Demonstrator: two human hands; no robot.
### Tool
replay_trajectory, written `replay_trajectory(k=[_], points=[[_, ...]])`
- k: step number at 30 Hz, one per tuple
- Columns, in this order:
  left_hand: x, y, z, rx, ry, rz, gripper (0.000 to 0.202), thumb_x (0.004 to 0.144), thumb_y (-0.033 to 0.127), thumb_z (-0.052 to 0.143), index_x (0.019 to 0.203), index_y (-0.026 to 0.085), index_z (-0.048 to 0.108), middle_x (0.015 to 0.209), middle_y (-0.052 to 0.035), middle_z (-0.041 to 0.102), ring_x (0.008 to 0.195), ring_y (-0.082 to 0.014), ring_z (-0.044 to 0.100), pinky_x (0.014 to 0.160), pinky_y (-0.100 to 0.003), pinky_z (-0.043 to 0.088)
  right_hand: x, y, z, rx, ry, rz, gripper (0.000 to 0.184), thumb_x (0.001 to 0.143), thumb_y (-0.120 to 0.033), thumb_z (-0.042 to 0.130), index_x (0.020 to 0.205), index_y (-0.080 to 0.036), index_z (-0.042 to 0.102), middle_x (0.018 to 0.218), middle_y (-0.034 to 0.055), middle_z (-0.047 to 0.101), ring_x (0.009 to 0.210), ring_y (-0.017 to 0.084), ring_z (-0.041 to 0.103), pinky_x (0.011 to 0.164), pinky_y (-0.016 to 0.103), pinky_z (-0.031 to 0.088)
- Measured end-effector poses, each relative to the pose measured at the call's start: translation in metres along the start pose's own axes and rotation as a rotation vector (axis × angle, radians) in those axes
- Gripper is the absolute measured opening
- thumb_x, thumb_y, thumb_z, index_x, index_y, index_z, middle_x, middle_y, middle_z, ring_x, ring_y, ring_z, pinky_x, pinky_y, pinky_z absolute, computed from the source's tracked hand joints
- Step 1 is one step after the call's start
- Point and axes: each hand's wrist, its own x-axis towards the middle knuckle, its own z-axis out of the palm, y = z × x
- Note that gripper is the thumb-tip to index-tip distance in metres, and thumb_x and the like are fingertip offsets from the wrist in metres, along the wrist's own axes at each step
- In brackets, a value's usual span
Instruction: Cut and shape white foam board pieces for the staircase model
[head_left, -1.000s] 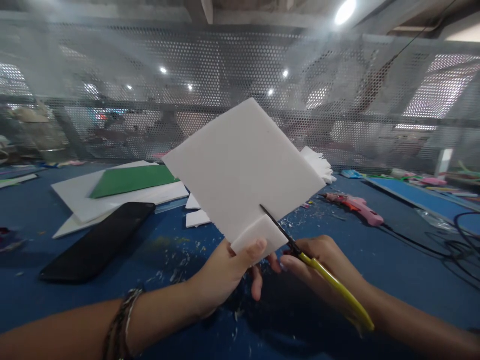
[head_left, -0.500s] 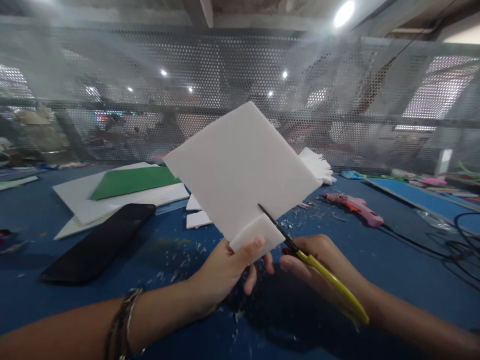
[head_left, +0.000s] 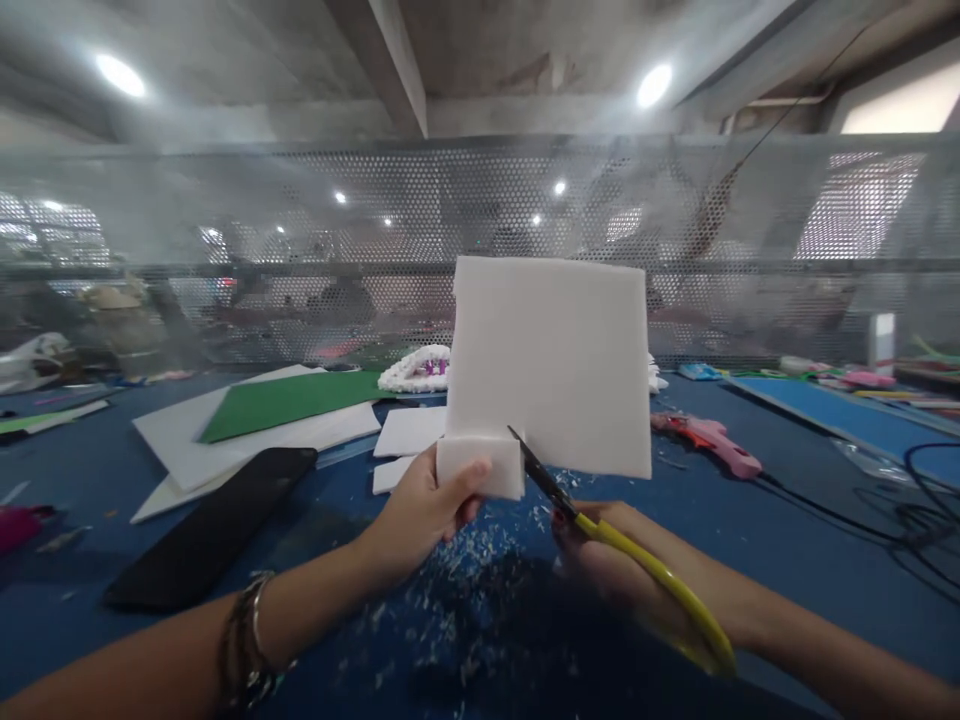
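My left hand point(head_left: 421, 510) pinches the lower left corner of a white foam sheet point(head_left: 555, 360) and holds it upright above the blue table point(head_left: 787, 540). The corner under my thumb is a small tab partly cut away from the sheet. My right hand point(head_left: 611, 565) is closed round yellow-handled scissors point(head_left: 600, 530). Their dark blades point up and left into the notch at the sheet's lower edge.
A black phone point(head_left: 214, 525) lies at the left. Behind it are white sheets with a green sheet point(head_left: 289, 400) on top. A pink glue gun point(head_left: 709, 445) with black cables lies at the right. White scraps are scattered below the sheet. A perforated metal screen stands behind.
The foam sheet has turned from a diamond tilt to nearly square and upright. The camera has tipped upward. The scissors remain in the notch.
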Motion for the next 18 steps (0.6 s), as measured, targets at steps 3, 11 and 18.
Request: replay_trajectory(k=[3, 11, 18], points=[[0.002, 0.001, 0.003, -0.023, 0.042, -0.004, 0.026, 0.067, 0.04, 0.054, 0.069, 0.017, 0.042, 0.039, 0.0096, 0.039, 0.03, -0.0015, 0.025, 0.03, -0.015, 0.017, 0.001, 0.006, -0.001, 0.072, -0.054, 0.036, 0.037, 0.08, -0.052, 0.033, 0.067, -0.018, 0.04, 0.061, -0.002, 0.039, 0.051, 0.008, 0.037, 0.046, 0.021, 0.033], [0.016, 0.005, -0.008, -0.129, 0.165, 0.144, 0.026, 0.069, 0.039, 0.055, 0.067, 0.015, 0.045, 0.042, 0.0075, 0.042, 0.033, -0.0012, 0.029, 0.032, -0.014, 0.019, -0.001, -0.003, -0.007, 0.001, -0.113, -0.041, 0.041, 0.079, -0.057, 0.027, 0.071, -0.018, 0.037, 0.067, 0.0, 0.038, 0.059, 0.011, 0.037, 0.053, 0.024, 0.037], [0.031, 0.004, -0.025, -0.171, 0.222, 0.2, 0.026, 0.067, 0.038, 0.056, 0.065, 0.016, 0.043, 0.046, 0.0071, 0.042, 0.036, -0.0023, 0.033, 0.035, -0.015, 0.027, -0.002, -0.004, -0.009, -0.001, -0.074, -0.029, 0.044, 0.078, -0.059, 0.026, 0.067, -0.019, 0.038, 0.064, -0.0003, 0.039, 0.056, 0.011, 0.037, 0.053, 0.025, 0.037]])
